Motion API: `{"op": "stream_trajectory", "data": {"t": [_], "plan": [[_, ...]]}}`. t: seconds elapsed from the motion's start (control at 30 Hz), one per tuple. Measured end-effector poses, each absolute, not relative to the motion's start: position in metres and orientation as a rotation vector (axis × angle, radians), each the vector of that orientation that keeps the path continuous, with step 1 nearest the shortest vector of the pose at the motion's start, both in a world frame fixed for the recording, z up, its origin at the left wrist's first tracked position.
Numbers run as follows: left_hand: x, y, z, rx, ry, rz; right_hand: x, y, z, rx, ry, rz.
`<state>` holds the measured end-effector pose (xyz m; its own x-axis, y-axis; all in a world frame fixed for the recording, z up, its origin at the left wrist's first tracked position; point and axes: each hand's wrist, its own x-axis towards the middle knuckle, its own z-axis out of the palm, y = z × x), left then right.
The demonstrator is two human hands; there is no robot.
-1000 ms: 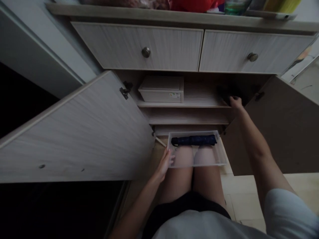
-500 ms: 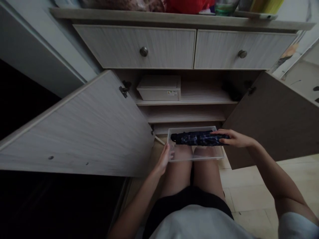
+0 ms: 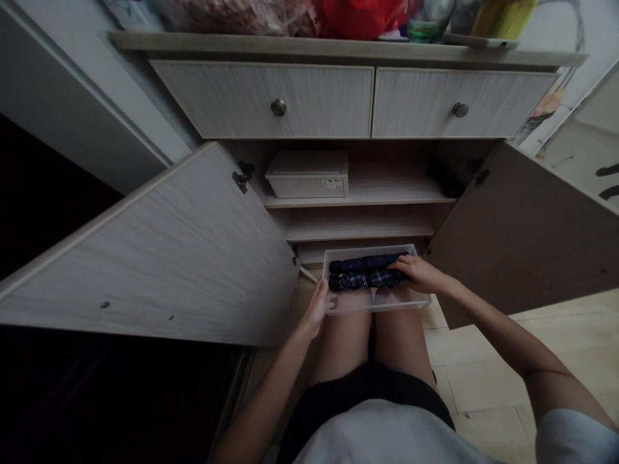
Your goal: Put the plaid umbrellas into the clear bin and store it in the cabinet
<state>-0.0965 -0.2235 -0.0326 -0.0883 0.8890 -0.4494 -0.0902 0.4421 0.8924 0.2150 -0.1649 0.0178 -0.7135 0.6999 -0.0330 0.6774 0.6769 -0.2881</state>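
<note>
A clear plastic box (image 3: 401, 301) rests across my thighs. Inside it two dark folded umbrellas lie side by side: a navy one (image 3: 365, 263) along the far wall and a plaid one (image 3: 355, 281) nearer me. My left hand (image 3: 319, 306) grips the box's left wall, with its fingertips showing through the clear side. At the right end of the umbrellas, my right hand (image 3: 420, 273) has its fingers closed over the plaid umbrella and partly hides both ends.
The cabinet's left door (image 3: 193, 258) and right door (image 3: 522, 238) stand open on either side. A lidded white box (image 3: 309, 175) sits on the upper shelf, with a dark object (image 3: 445, 177) at its right end. Two drawers with knobs run above.
My right hand has moved left and lowered the plaid umbrella into the box. The navy umbrella beside it now shows. My left hand keeps its place on the box.
</note>
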Motion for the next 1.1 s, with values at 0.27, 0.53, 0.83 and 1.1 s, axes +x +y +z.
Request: {"op": "stream_trajectory", "data": {"t": [0.27,0.53,0.83,1.1], "plan": [[-0.099,-0.223,-0.037,0.743,1.437,0.972,0.216,-0.135,0.032,-1.128,-2.712,0.451],[-0.102,-0.22,-0.041,0.734,1.428,0.949,0.309,0.027,0.068,-2.238,-1.781,-0.091],[-0.102,-0.222,-0.044,0.688,1.427,0.964,0.327,0.077,0.049,-2.56,-1.564,-0.039],[-0.097,-0.22,-0.039,0.736,1.446,0.966,0.332,0.081,0.038,-2.433,-1.525,-0.097]]}}
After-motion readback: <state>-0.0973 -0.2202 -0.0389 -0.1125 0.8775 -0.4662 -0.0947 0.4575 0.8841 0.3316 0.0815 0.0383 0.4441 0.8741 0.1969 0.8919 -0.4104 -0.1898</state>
